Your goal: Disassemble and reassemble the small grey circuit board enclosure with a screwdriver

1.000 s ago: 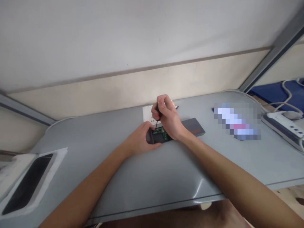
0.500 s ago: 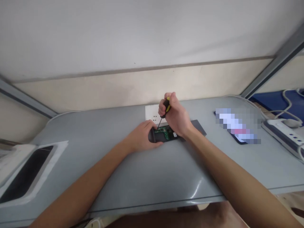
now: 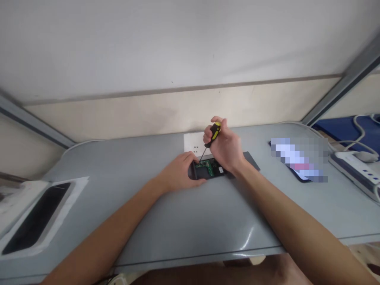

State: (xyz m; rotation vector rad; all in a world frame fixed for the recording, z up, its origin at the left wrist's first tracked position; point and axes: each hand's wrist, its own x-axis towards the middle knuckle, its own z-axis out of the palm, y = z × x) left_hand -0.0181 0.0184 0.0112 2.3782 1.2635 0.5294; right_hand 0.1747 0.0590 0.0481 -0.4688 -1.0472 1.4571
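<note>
A dark device with an exposed green circuit board (image 3: 210,168) lies on the grey table. My left hand (image 3: 179,173) grips its left end, thumb along the near edge and fingers at the far edge. My right hand (image 3: 226,147) is wrapped round a black and yellow screwdriver (image 3: 214,132), tilted with its tip down at the upper left part of the board. Behind the device is a white sheet (image 3: 191,141) with several small dark screws on it. A dark flat panel (image 3: 251,160) sticks out to the right, partly under my right wrist.
A phone with a pixelated screen (image 3: 297,160) lies to the right, near a white power strip (image 3: 356,172) with cables. At the left, a black flat object (image 3: 37,217) rests on white material. A wall (image 3: 148,114) rises behind the table (image 3: 190,225).
The screwdriver handle leans further right and my right hand has shifted slightly right, its fingers somewhat looser. The whole view has moved a little; my left hand keeps its hold.
</note>
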